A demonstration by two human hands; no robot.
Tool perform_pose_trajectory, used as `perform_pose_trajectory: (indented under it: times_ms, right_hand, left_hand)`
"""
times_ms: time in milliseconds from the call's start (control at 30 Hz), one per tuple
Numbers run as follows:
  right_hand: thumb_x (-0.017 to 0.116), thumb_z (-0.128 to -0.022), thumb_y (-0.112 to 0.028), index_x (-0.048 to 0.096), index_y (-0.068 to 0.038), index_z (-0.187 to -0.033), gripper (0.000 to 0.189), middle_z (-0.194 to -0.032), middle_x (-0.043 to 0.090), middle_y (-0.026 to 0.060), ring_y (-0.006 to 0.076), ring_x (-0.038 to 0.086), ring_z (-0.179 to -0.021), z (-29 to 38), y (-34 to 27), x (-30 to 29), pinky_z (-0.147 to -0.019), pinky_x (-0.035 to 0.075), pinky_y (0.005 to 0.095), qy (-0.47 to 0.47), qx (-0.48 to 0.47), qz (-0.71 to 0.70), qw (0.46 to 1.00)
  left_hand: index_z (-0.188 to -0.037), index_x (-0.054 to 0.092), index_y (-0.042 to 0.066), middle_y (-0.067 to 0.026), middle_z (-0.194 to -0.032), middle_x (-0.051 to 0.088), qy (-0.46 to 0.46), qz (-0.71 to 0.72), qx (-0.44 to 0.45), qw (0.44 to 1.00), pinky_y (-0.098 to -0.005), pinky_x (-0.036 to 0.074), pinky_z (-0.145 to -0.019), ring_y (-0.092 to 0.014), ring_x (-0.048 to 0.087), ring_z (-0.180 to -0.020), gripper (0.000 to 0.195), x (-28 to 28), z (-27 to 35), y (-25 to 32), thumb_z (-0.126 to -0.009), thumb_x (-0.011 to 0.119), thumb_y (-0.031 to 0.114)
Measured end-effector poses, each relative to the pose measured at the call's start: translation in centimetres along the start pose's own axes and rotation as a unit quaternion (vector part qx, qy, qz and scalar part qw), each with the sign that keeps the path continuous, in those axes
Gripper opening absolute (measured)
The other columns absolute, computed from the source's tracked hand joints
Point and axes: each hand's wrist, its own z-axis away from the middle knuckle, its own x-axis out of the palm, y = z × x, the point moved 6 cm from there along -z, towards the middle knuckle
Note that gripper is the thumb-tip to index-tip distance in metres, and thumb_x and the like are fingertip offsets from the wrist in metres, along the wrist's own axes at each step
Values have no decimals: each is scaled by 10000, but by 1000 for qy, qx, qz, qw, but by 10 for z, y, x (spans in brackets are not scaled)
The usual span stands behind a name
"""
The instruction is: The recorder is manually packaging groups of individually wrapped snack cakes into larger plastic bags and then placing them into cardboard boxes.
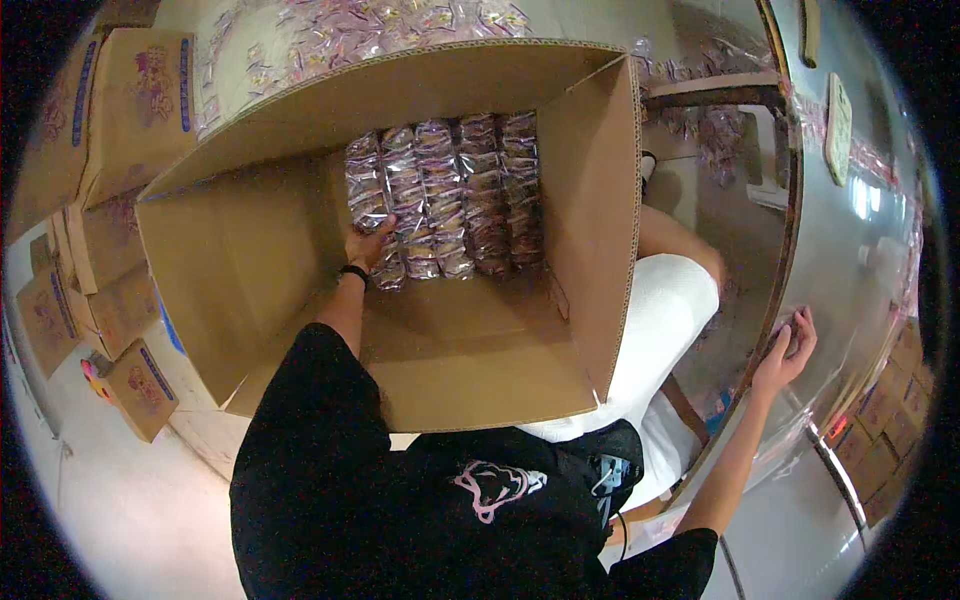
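A large open cardboard box (pixel 465 322) stands before me, tilted towards me in the view. Several rows of clear-wrapped small packets (pixel 442 195) lie side by side in it. My left hand (pixel 369 244) reaches inside and touches the leftmost row near its lower end; whether its fingers grip a packet cannot be told. To the right, my right hand (pixel 787 349) rests at the edge of a shiny metal table (pixel 832 247), its fingers curled and partly apart. What lies under those fingers is too small to tell.
Printed cardboard cartons (pixel 146 112) are stacked at the left, and more cartons (pixel 877 450) lie at the far right. Loose wrapped packets (pixel 337 37) are spread beyond the box. My bent knee (pixel 675 285) is between box and table. A wooden block (pixel 838 131) sits on the table.
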Motion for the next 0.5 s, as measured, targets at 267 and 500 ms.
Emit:
perform_pose_trajectory:
  times_ms: [267, 500]
  right_hand:
    - [593, -1023, -43, 635, 14, -1275, 261, -1476, 567, 167, 260, 576, -1306, -2, 7, 0, -1119, 455, 395, 9, -21, 19, 1000]
    - [613, -1013, -46, 654, 8, -1251, 247, -1462, 582, 166, 258, 593, -1275, -6, 0, -4, -1084, 478, 389, 16, -21, 33, 999]
  left_hand:
    - [-1112, 778, -6, -186, -982, 788, 255, 40, -11, 966, -449, 575, -856, -329, 751, -973, 589, -80, 25, 74, -943, 712, 555]
    - [-1448, 511, -55, -292, -1398, 615, 367, -39, 88, 925, -457, 453, -1109, -421, 605, -1291, 865, -39, 28, 88, -924, 712, 603]
